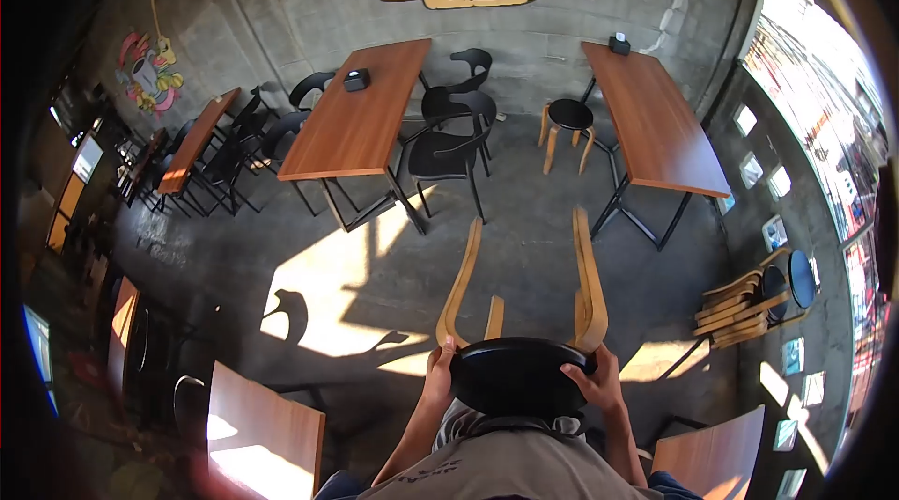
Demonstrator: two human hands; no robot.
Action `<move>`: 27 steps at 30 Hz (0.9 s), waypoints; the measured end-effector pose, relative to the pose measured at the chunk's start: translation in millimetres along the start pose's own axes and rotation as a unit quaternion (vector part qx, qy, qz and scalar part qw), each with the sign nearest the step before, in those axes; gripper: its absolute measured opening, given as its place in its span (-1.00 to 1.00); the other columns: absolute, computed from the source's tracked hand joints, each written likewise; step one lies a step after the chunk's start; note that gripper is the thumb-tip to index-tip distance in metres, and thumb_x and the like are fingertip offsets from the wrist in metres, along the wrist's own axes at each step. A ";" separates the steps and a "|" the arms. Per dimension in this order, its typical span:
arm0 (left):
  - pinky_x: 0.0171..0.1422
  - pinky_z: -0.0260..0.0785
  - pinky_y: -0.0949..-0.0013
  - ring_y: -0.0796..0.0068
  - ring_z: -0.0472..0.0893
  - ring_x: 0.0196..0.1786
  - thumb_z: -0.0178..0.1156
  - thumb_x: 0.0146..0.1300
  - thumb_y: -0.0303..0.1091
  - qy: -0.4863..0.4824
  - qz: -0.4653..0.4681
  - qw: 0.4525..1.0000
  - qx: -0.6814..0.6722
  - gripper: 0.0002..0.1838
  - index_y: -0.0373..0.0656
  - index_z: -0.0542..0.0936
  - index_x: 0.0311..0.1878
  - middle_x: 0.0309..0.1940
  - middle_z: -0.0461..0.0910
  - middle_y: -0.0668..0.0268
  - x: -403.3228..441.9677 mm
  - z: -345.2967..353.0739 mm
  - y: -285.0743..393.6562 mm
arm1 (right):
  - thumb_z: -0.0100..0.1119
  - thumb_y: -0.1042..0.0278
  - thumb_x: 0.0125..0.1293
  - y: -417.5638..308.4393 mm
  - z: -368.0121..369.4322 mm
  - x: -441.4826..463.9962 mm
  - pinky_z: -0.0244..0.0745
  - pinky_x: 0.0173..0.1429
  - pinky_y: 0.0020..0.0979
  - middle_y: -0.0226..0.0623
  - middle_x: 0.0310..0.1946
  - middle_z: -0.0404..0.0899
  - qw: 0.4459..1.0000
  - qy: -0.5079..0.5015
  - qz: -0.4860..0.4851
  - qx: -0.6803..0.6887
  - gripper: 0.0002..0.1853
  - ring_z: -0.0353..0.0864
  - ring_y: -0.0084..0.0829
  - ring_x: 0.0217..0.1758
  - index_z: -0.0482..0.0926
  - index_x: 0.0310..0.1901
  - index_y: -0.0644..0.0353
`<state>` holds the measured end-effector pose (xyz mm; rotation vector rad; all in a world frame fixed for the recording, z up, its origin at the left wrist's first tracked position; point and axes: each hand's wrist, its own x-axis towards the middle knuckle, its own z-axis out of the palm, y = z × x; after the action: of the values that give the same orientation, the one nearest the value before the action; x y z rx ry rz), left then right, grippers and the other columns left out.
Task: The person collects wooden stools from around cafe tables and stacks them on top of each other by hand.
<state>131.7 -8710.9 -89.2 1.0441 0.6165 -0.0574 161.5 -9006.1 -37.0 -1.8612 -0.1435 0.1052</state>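
A stool (520, 378) is at the lower centre of the frame, tipped so its legs (461, 289) point up the picture. Its round seat is glossy black; the legs are pale wood, curving where they meet it. The left hand (440, 367) grips the seat's left edge beside a leg; the right hand (596, 378) clasps the right edge, thumb across the top. A similar stool (569, 114) stands upper right of centre, between 2 brown tables (375, 102); stacked stools (740, 308) sit at right.

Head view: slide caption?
Left hand and right hand hold a black-seated stool, legs pointing forward, among wooden tables.
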 end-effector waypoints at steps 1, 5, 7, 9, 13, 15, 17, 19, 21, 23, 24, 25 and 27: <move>-0.07 0.49 0.42 0.54 0.60 -0.20 0.16 0.49 0.09 -0.009 0.010 1.000 -0.006 -0.51 -0.24 0.56 0.02 -0.25 0.59 0.37 22.1 11.5 8.6 | 0.54 0.23 0.15 1.2 -0.4 13.3 0.55 0.04 -0.36 -0.09 -0.21 0.73 1.000 0.015 0.015 -0.007 -0.45 0.70 -0.40 -0.12 0.55 0.05 0.41; -0.02 0.50 0.40 0.51 0.63 -0.16 0.15 0.49 0.10 -0.105 -0.006 0.994 0.015 -0.50 -0.24 0.58 0.03 -0.21 0.63 0.34 96.1 56.9 55.6 | 0.53 0.23 0.16 -19.1 -3.5 64.2 0.54 0.10 -0.35 -0.12 -0.17 0.73 0.994 0.108 0.022 0.026 -0.47 0.70 -0.35 -0.08 0.57 0.04 0.42; -0.03 0.50 0.40 0.51 0.64 -0.16 0.15 0.49 0.09 -0.128 -0.034 0.990 0.044 -0.50 -0.24 0.58 0.02 -0.21 0.64 0.33 133.7 81.0 69.4 | 0.52 0.23 0.17 -28.6 -6.9 81.3 0.52 0.11 -0.37 -0.15 -0.18 0.72 0.984 0.170 0.027 0.037 -0.48 0.68 -0.37 -0.08 0.57 0.03 0.42; -0.01 0.49 0.41 0.49 0.65 -0.12 0.13 0.50 0.04 -0.161 -0.050 0.982 0.080 -0.54 -0.25 0.58 0.02 -0.17 0.65 0.29 160.6 113.2 86.2 | 0.52 0.22 0.18 -34.2 -17.2 92.8 0.52 0.10 -0.38 -0.17 -0.18 0.71 0.973 0.220 0.042 0.054 -0.49 0.67 -0.40 -0.08 0.57 0.03 0.41; 0.14 0.45 0.42 0.48 0.65 -0.01 0.08 0.53 -0.07 -0.348 -0.067 0.929 0.108 -0.54 -0.33 0.58 0.14 -0.04 0.67 0.24 204.7 183.5 105.6 | 0.52 0.18 0.21 -35.4 -42.1 110.2 0.51 0.09 -0.41 -0.25 -0.19 0.69 0.936 0.333 0.045 0.105 -0.49 0.63 -0.47 -0.09 0.59 0.02 0.41; 0.18 0.43 0.42 0.48 0.65 0.03 0.06 0.54 -0.07 -0.398 -0.081 0.902 0.149 -0.52 -0.36 0.57 0.17 0.00 0.67 0.21 223.9 223.9 104.2 | 0.51 0.20 0.23 -24.8 -60.3 115.1 0.51 0.11 -0.41 -0.24 -0.15 0.70 0.918 0.369 0.057 0.132 -0.49 0.63 -0.48 -0.07 0.59 0.05 0.42; 0.21 0.42 0.42 0.47 0.64 0.06 0.05 0.55 -0.07 -0.425 -0.092 0.879 0.194 -0.50 -0.38 0.56 0.19 0.04 0.67 0.19 241.1 253.0 94.8 | 0.49 0.22 0.24 -11.7 -75.2 120.5 0.51 0.12 -0.41 -0.24 -0.14 0.70 0.898 0.405 0.074 0.154 -0.50 0.64 -0.48 -0.06 0.59 0.06 0.43; 0.23 0.42 0.42 0.47 0.64 0.09 0.03 0.56 -0.06 -0.431 -0.095 0.864 0.242 -0.49 -0.39 0.56 0.20 0.08 0.66 0.18 267.6 283.4 73.9 | 0.47 0.26 0.26 11.0 -93.9 130.8 0.53 0.12 -0.41 -0.23 -0.12 0.71 0.876 0.438 0.072 0.188 -0.52 0.66 -0.47 -0.05 0.59 0.07 0.45; 0.24 0.40 0.43 0.47 0.62 0.12 0.02 0.56 -0.05 -0.442 -0.088 0.856 0.255 -0.48 -0.40 0.56 0.20 0.11 0.65 0.18 293.8 311.0 43.7 | 0.46 0.27 0.27 36.4 -117.2 141.6 0.53 0.11 -0.42 -0.24 -0.13 0.71 0.851 0.478 0.094 0.195 -0.53 0.66 -0.48 -0.07 0.60 0.07 0.44; 0.25 0.38 0.43 0.50 0.60 0.14 0.03 0.56 -0.04 -0.441 -0.080 0.857 0.256 -0.50 -0.34 0.57 0.18 0.10 0.65 0.24 319.9 340.8 10.4 | 0.46 0.26 0.28 58.0 -145.0 157.3 0.53 0.09 -0.43 -0.25 -0.14 0.70 0.823 0.518 0.106 0.209 -0.54 0.66 -0.48 -0.09 0.60 0.08 0.43; 0.25 0.38 0.43 0.51 0.60 0.13 0.04 0.56 -0.04 -0.431 -0.089 0.854 0.279 -0.52 -0.32 0.57 0.16 0.07 0.65 0.26 325.3 362.6 3.3 | 0.45 0.25 0.28 66.5 -161.6 166.2 0.54 0.08 -0.44 -0.25 -0.15 0.70 0.808 0.537 0.109 0.216 -0.54 0.66 -0.48 -0.11 0.60 0.08 0.42; 0.25 0.37 0.42 0.51 0.60 0.12 0.04 0.55 -0.03 -0.419 -0.099 0.851 0.301 -0.54 -0.30 0.58 0.14 0.05 0.65 0.28 330.1 384.1 -3.9 | 0.45 0.25 0.29 75.0 -179.3 174.7 0.54 0.07 -0.44 -0.26 -0.16 0.70 0.792 0.556 0.114 0.223 -0.54 0.66 -0.48 -0.12 0.60 0.08 0.42; 0.26 0.35 0.41 0.53 0.59 0.08 0.05 0.55 -0.03 -0.421 -0.105 0.841 0.324 -0.59 -0.23 0.57 0.10 -0.02 0.65 0.34 333.2 428.4 -18.6 | 0.45 0.22 0.29 87.0 -216.9 188.7 0.53 0.05 -0.44 -0.27 -0.18 0.69 0.777 0.572 0.138 0.223 -0.53 0.64 -0.49 -0.15 0.61 0.08 0.40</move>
<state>594.9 -8992.5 -121.1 1.4452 -0.1345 -0.9299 383.5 -9207.4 -57.1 -1.1822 0.9297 -0.7380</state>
